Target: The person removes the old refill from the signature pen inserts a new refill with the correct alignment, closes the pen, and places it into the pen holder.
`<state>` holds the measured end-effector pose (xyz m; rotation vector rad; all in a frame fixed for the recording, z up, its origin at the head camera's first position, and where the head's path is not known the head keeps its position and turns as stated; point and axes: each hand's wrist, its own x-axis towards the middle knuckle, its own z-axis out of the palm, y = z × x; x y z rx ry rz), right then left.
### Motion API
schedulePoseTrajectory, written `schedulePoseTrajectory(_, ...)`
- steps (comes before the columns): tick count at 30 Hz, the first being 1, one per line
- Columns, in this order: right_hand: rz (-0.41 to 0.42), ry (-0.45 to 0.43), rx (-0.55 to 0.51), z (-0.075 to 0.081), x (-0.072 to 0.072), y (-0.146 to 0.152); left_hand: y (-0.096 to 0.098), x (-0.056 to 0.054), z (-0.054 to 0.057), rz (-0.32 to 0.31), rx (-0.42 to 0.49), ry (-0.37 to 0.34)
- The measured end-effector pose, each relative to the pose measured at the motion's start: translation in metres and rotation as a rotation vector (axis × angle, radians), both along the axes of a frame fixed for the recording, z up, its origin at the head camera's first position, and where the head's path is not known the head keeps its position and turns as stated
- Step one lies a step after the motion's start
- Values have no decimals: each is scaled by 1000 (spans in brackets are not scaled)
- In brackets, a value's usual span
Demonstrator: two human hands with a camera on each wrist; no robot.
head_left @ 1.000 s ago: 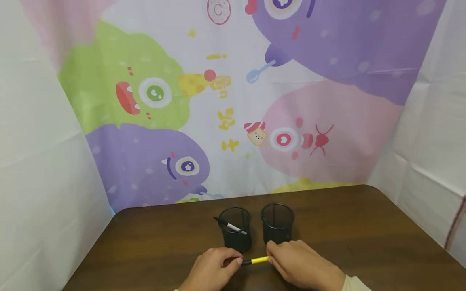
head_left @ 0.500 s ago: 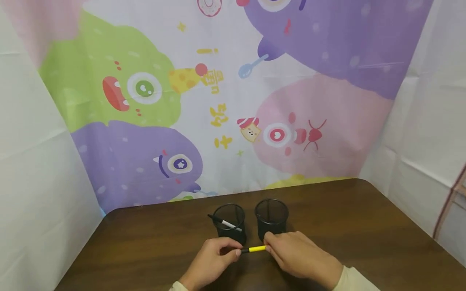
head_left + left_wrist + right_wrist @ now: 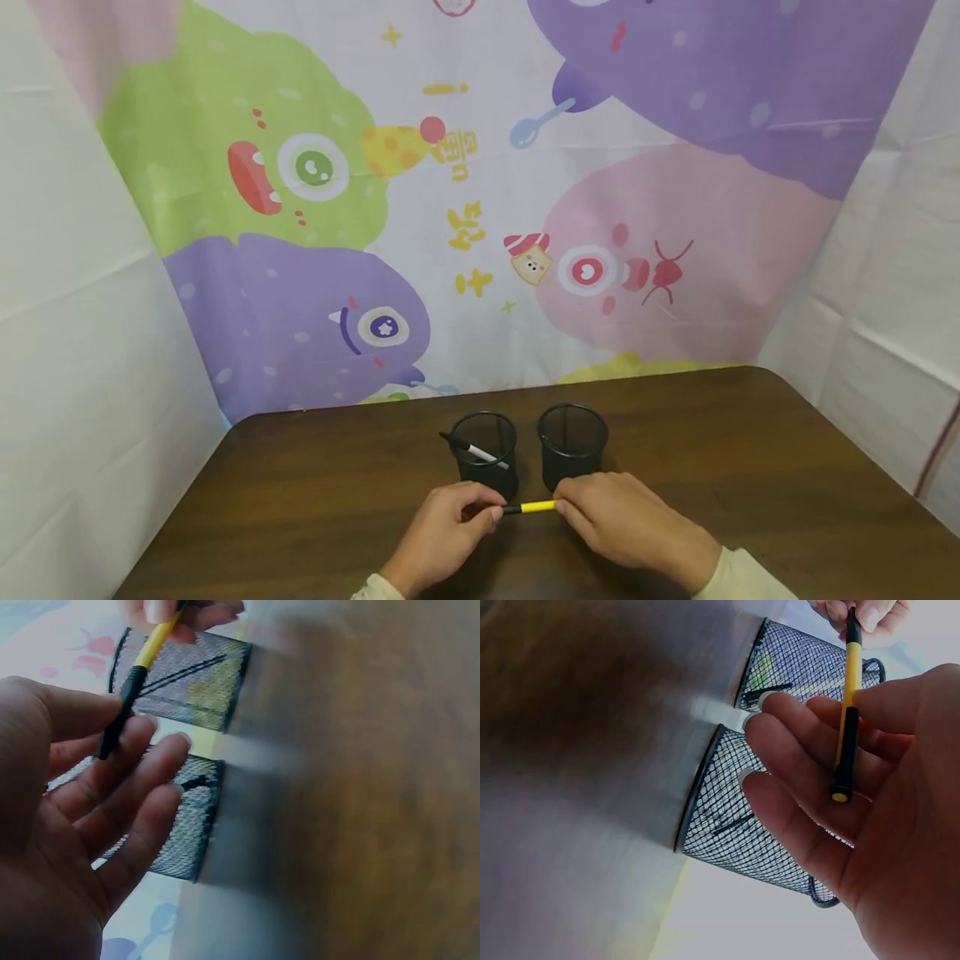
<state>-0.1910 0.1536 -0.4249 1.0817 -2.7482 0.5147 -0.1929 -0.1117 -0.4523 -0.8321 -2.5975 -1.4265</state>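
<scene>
A yellow and black pen (image 3: 537,506) is held level between both hands, in front of two black mesh pen holders. My left hand (image 3: 438,529) pinches its black tip end between thumb and index finger. At the other end my right hand (image 3: 633,525) pinches the barrel, which the right wrist view shows as black with a yellow end plug. The remaining fingers of each hand are loosely bent below the pen (image 3: 852,671). A black and white pen (image 3: 480,452) leans in the left holder (image 3: 480,481), its black end over the rim. The right holder (image 3: 573,468) stands beside it.
The holders stand on a dark brown wooden table (image 3: 315,467) with rounded far corners. Behind it hangs a cloth (image 3: 495,350) printed with cartoon monsters. White cloth walls (image 3: 67,375) close in the left and right sides.
Both hands keep their pinch on the yellow and black pen and have moved slightly closer to the holders. The head view has shifted a little. The holders stay in place.
</scene>
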Motion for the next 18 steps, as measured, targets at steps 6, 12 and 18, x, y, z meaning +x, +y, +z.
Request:
schedulePoseTrajectory(6, -17, 9, -20, 2, -1, -2, 1, 2, 0, 1, 21, 12)
schedulePoseTrajectory(12, -12, 19, -28, 5, 1, -1, 3, -1, -1, 14, -5, 52)
schedulePoseTrajectory(18, -1, 49, -21, 6, 2, 1, 2, -1, -3, 33, 7, 73)
